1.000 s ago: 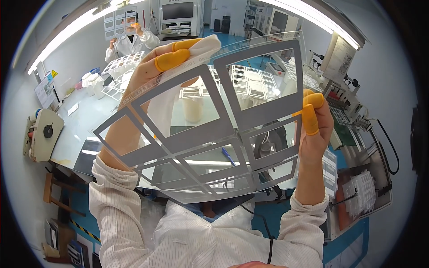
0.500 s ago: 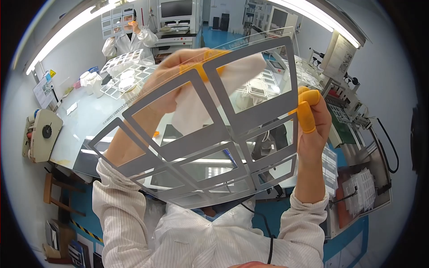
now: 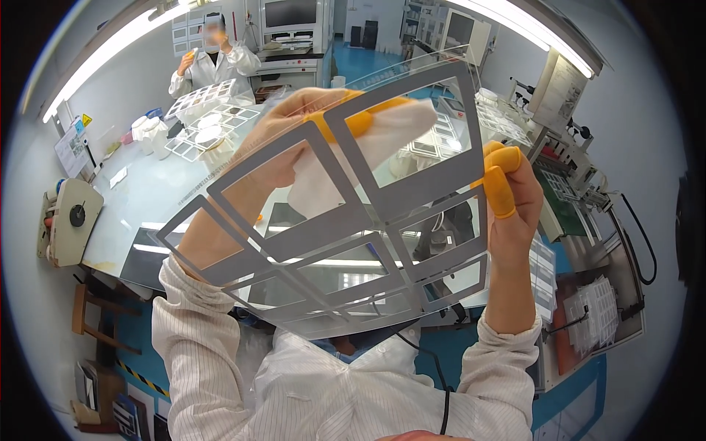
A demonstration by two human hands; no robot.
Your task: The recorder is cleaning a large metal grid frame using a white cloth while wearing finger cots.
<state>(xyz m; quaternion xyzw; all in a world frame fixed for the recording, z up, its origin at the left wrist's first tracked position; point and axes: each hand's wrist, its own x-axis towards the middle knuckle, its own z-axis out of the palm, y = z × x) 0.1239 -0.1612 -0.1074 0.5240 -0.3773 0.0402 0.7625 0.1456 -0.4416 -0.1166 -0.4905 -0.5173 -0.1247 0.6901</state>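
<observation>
A clear sheet printed with grey rectangular frames [image 3: 423, 192] is held up, tilted, in front of me. My right hand [image 3: 512, 195], with orange finger cots on its fingertips, pinches the sheet's right edge. Behind the sheet is my left hand [image 3: 293, 110], seen partly through its clear windows and also wearing orange finger cots. It is closed on a white cloth [image 3: 318, 189], which lies against or close to the sheet's far face; I cannot tell if they touch. Part of the cloth extends right beneath the orange-covered fingers.
Below lies a glossy pale table [image 3: 110, 220]. Framed sheets [image 3: 209, 136] and white bottles [image 3: 151, 136] stand at its far left. A co-worker in a white coat [image 3: 213, 70] stands beyond. On the right, a stack of clear framed sheets [image 3: 592, 316] rests by a machine; a wooden stool [image 3: 88, 316] is lower left.
My left hand and the cloth have shifted slightly behind the sheet. The sheet has tilted a little, its left corner moving right. The co-worker's hands have moved apart.
</observation>
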